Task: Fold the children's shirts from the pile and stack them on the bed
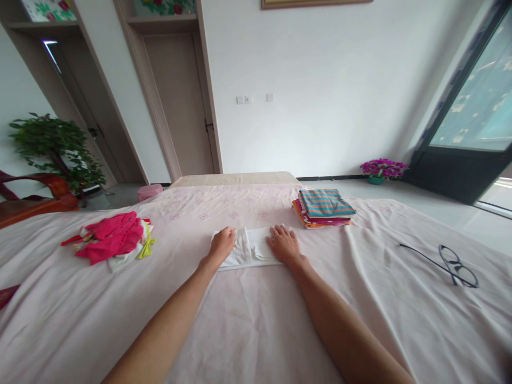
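Hands – 2 – on wht cloth

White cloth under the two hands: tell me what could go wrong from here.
The curled left hand might drag creases into the white folded cloth. The folded multicoloured fabric stack, its edges uneven, sits near the flat right hand and could be nudged askew.

Spotted dark-framed glasses on the pale sheet, far right! Caught purple flowers in a green pot beyond, then, over left, glimpsed a leafy plant!
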`<state>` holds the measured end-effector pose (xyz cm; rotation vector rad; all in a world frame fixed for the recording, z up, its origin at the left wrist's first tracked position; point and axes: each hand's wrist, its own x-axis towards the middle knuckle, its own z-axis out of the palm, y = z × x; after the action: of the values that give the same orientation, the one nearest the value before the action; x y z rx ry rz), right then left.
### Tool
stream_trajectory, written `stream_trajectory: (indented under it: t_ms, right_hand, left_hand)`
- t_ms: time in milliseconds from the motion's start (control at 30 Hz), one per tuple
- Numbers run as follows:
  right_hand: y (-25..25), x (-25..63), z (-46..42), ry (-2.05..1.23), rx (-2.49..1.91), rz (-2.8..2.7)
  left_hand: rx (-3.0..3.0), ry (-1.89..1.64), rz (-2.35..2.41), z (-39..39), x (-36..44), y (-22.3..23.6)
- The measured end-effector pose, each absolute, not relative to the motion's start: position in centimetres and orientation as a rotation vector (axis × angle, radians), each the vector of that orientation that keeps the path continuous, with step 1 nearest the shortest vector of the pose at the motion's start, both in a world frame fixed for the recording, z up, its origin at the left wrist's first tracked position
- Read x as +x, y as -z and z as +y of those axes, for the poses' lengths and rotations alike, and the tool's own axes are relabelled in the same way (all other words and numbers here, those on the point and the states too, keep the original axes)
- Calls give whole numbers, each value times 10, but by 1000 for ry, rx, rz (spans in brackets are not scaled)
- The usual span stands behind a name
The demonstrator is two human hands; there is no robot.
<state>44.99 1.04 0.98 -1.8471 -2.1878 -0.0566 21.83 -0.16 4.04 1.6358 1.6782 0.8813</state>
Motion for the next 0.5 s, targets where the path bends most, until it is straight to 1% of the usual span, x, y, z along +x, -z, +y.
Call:
stream_trajectory:
  t_ms: [133, 267, 333, 400, 500]
  right_hand:
    - [-9, 449, 11, 78, -1844, -2193]
    - [-9, 448, 10, 83, -1858, -2201]
    - [-9, 448, 10, 80, -1863, -2204]
    - [-9, 448, 10, 84, -1859, -2202]
    - [-9, 449, 9, 114, -1860, -2193]
  left_hand:
    - [1931, -865, 1675, -9, 208, -34]
    - [2339, -554, 1758, -16, 205, -12]
    - [2399, -460, 1766, -16, 204, -6]
    - [2352, -515, 1759, -14, 201, -6]
    - [1937, -845, 1857, -10, 188, -14]
